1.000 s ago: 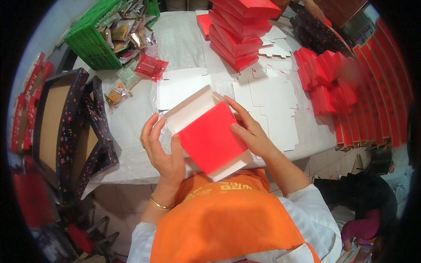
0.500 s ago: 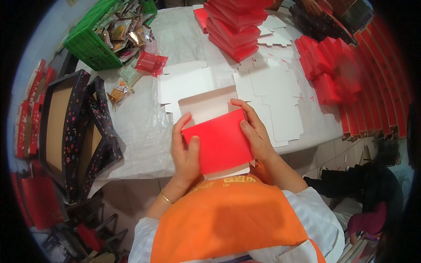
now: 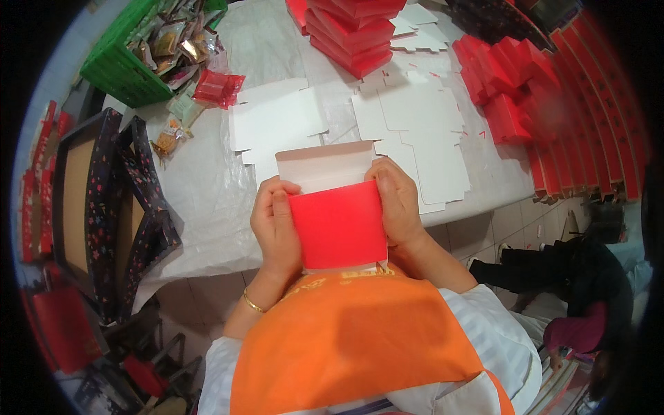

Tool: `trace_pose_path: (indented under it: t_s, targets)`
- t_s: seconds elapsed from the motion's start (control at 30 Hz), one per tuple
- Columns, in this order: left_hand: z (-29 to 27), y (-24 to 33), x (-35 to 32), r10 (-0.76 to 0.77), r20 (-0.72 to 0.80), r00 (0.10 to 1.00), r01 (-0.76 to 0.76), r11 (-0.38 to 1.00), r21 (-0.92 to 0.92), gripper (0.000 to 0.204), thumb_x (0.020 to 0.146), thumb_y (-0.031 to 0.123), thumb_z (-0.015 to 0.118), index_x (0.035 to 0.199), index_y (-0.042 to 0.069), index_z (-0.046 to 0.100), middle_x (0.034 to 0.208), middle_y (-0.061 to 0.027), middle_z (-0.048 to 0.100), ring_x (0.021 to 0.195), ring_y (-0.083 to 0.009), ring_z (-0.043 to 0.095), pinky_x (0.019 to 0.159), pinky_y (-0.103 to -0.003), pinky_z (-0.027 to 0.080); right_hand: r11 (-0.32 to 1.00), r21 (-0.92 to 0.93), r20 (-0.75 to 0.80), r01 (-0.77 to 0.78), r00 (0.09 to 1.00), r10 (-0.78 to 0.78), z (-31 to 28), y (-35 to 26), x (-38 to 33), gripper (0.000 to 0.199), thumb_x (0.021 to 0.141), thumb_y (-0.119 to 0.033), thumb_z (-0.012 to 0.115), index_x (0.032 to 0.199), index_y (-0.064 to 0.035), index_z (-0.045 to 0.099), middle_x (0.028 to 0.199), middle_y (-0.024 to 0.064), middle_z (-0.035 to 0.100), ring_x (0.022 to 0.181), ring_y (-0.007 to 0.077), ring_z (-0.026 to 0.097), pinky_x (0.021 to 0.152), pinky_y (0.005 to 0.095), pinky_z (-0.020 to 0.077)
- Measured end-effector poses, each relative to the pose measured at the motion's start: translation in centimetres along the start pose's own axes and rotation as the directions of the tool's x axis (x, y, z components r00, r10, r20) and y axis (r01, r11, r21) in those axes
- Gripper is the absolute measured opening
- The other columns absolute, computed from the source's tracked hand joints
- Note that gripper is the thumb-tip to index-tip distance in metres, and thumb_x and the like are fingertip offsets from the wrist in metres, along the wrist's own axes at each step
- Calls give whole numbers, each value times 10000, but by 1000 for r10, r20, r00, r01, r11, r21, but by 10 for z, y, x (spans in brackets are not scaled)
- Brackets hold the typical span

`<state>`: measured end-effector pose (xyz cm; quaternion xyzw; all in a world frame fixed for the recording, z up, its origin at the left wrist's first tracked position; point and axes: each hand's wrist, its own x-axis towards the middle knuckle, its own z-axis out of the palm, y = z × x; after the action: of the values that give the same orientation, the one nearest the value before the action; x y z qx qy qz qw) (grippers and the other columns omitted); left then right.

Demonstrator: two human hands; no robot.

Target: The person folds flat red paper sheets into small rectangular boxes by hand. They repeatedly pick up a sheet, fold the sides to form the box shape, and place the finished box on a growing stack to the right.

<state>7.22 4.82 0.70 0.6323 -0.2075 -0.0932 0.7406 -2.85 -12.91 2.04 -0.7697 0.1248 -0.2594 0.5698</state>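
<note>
Two hands' grip, left hand [image 3: 275, 225], right hand [image 3: 399, 204], flanking red box [image 3: 337, 225].

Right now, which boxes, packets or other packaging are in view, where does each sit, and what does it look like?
Red box: held in both hands, white flap open.
Flat white blanks: spread on the table.
Stack of red boxes: far table edge.
Green crate: far left, full of snack packets.
Red packet: beside the crate, glossy.
Dark patterned boxes: left, open.

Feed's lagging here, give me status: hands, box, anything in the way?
Left hand and right hand both clamp the red box, its white flap open. Flat white blanks on the table beyond, nothing between.
</note>
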Motion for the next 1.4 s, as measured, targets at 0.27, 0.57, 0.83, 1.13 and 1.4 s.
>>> trace_pose_path:
  t_s: [0.27, 0.57, 0.83, 1.13, 1.4]
  targets:
    - [7, 12, 14, -17, -61, 998, 23, 994, 108, 175, 1031, 127, 552, 956, -10, 628, 1054, -61, 627, 937, -121, 569, 834, -265, 479, 974, 173, -156, -148, 972, 175, 12, -10, 4, 180, 1006, -100, 470, 997, 31, 593, 1008, 119, 584, 849, 248, 579, 810, 325, 478]
    - [0, -7, 14, -287, -14, 958, 287, 958, -12, 190, 1034, 120, 560, 1024, -20, 689, 980, -75, 682, 879, -102, 622, 769, -238, 497, 985, -165, 35, -43, 998, 49, 5, 20, 3, 212, 1018, -152, 542, 1083, -5, 681, 1038, 123, 656, 934, 253, 643, 835, 333, 511]
    - [-9, 6, 9, -48, 142, 989, 2, 952, 306, 291, 1063, 197, 509, 1073, -16, 708, 1037, -64, 701, 923, -117, 628, 810, -238, 491, 990, -142, 7, -12, 1000, 14, 0, 14, -1, 277, 1026, -227, 555, 1035, 0, 713, 968, 131, 697, 898, 247, 670, 812, 319, 520]
    - [-21, 60, 31, -124, 343, 931, 4, 944, 331, 187, 1004, 93, 570, 1043, -11, 721, 928, -43, 669, 817, -97, 595, 713, -233, 467, 982, 75, 29, -173, 985, 171, -5, -18, -7, 259, 1034, -139, 494, 1077, 25, 690, 986, 73, 692, 861, 100, 621, 768, 248, 504]
    - [-22, 40, 26, -93, 315, 944, 1, 960, 281, 173, 999, 83, 585, 1056, -3, 723, 949, -53, 691, 804, -105, 641, 691, -236, 501, 995, 20, 41, -95, 995, 94, -3, -16, -8, 253, 1023, -91, 483, 1094, 26, 695, 1025, 85, 703, 890, 108, 634, 786, 248, 509]
